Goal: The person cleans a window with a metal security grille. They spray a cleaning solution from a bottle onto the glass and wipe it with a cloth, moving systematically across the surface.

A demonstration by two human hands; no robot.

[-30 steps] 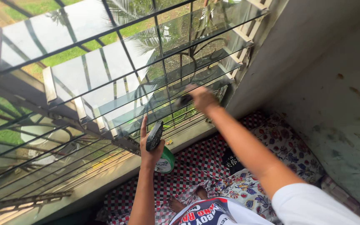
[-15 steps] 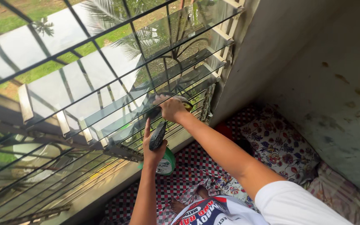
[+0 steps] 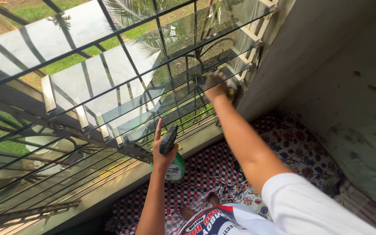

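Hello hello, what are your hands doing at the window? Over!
Left hand gripping green spray bottle. Right hand pressing cloth on glass slat. Window bars in front.

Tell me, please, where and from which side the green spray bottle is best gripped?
Grip the green spray bottle at its neck, just under the black trigger head, coming from the room side. The left hand already wraps it there; the body below is wider, and the window grille blocks the far side.
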